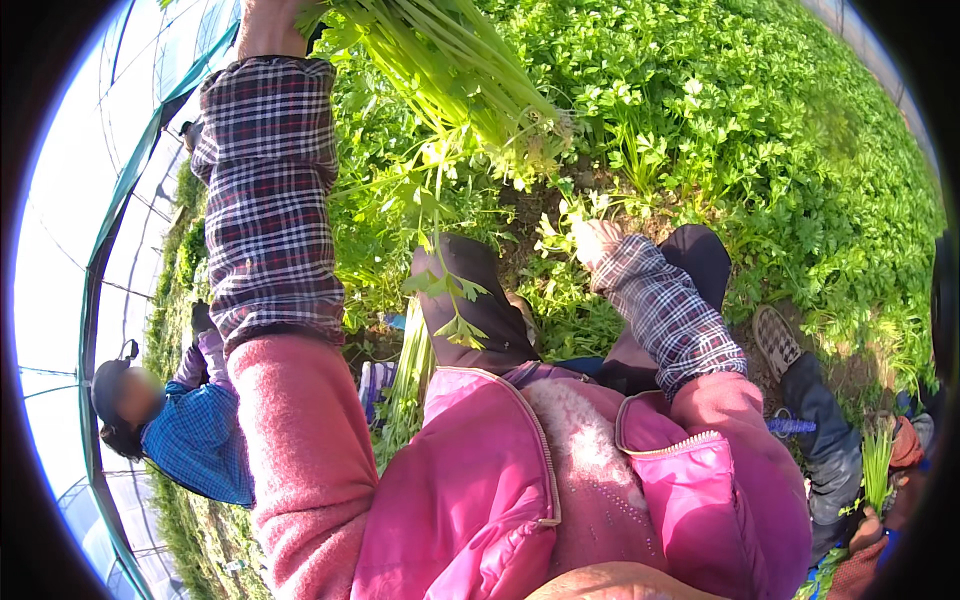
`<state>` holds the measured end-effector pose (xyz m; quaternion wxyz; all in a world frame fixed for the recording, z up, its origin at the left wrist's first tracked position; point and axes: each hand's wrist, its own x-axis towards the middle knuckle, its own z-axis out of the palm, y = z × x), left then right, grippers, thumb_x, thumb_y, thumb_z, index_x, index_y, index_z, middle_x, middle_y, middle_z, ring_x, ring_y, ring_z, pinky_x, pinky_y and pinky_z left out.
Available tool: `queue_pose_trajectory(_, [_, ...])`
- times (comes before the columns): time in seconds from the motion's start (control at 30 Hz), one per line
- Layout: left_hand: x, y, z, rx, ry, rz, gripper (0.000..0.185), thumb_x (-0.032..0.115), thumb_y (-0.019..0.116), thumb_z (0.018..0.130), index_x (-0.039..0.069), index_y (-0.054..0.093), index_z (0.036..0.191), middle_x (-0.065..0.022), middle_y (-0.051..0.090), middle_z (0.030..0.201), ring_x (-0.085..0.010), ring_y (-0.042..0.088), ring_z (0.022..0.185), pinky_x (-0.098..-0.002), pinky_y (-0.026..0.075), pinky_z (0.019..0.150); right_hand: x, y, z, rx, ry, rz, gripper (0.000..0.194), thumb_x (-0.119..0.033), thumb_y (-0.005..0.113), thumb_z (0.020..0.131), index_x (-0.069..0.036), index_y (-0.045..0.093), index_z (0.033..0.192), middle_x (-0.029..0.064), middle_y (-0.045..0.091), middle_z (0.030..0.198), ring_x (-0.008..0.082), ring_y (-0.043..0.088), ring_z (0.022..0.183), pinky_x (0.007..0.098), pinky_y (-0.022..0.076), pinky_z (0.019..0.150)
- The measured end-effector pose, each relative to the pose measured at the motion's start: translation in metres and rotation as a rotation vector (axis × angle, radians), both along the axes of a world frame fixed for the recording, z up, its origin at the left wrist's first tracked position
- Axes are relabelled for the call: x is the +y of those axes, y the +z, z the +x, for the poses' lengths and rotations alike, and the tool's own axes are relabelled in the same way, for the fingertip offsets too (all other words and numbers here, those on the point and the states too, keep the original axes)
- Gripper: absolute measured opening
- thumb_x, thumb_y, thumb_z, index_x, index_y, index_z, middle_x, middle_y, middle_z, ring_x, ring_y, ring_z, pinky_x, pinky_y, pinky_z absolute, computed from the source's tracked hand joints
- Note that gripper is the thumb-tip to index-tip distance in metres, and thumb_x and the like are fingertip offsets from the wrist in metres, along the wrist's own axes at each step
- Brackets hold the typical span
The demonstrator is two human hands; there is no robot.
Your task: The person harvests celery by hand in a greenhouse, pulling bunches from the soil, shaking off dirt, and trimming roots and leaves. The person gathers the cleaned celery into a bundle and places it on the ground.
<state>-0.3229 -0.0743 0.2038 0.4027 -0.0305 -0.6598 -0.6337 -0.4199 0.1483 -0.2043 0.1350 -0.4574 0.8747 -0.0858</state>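
My left hand is at the top edge, with its fingers cut off or hidden by leaves. It holds up a large bunch of celery, whose pale roots point to the lower right. A loose leafy stalk dangles from the bunch over my left knee. Low to the soil, between the bunch and my right knee, is my right hand. Its fingers are bent among small celery leaves; whether it grips them is unclear.
Dense standing celery fills the upper right. Cut celery stalks lie beside my left thigh. A co-worker in blue is at left; another's leg and a hand with a small green bunch are at right. Greenhouse sheeting borders the left.
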Motion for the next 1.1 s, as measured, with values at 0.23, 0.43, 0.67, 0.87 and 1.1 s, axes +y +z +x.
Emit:
queue_pose_trajectory(0.23, [0.008,0.009,0.006,0.101,-0.023,0.033,0.02,0.026,0.064,0.09,0.007,0.069,0.092,-0.0037,0.068,0.077,-0.0166,0.066,0.064,-0.0288,0.055,0.057,-0.025,0.025,0.019,-0.749,0.017,-1.033,0.057,0.001,0.057,0.093,-0.003,0.034,0.145,0.0155,0.044,0.141,0.0331,0.052,0.122,0.0448,0.0485,0.104])
queue_pose_trajectory(0.43, [0.024,0.004,-0.007,-0.01,-0.076,0.14,0.019,0.023,0.064,0.089,0.005,0.068,0.09,-0.0047,0.069,0.075,-0.0183,0.065,0.062,-0.0293,0.056,0.056,-0.054,0.155,0.02,-1.299,0.226,-1.436,0.087,-0.03,0.087,0.073,-0.01,0.039,0.144,0.0079,0.047,0.14,0.0232,0.039,0.134,0.0414,0.0331,0.112])
queue_pose_trajectory(0.67, [0.02,-0.012,-0.024,0.005,-0.041,0.142,0.013,0.016,0.065,0.089,0.003,0.067,0.093,-0.0076,0.069,0.077,-0.0196,0.067,0.063,-0.0304,0.057,0.056,-0.055,0.175,0.023,-1.284,0.167,-1.725,0.032,-0.013,0.073,0.085,0.002,0.061,0.112,0.0116,0.064,0.11,0.0216,0.063,0.097,0.0361,0.0543,0.084])
queue_pose_trajectory(0.87, [0.015,-0.003,-0.012,0.031,-0.145,0.232,0.015,0.017,0.064,0.09,0.002,0.067,0.09,-0.0072,0.069,0.074,-0.0195,0.066,0.06,-0.0306,0.056,0.054,-0.021,0.096,0.01,-1.883,-0.579,-1.433,0.024,-0.017,0.06,0.095,0.0,0.059,0.113,0.0124,0.065,0.107,0.0225,0.065,0.095,0.0373,0.0589,0.08])
queue_pose_trajectory(1.1, [0.014,-0.006,-0.013,0.029,-0.097,0.191,0.017,0.019,0.065,0.088,0.003,0.068,0.091,-0.0071,0.07,0.076,-0.019,0.066,0.061,-0.0306,0.056,0.055,-0.041,0.121,0.01,-2.087,0.275,-1.611,0.048,-0.02,0.071,0.089,0.0,0.052,0.128,0.0179,0.06,0.124,0.0315,0.062,0.11,0.0454,0.054,0.095])
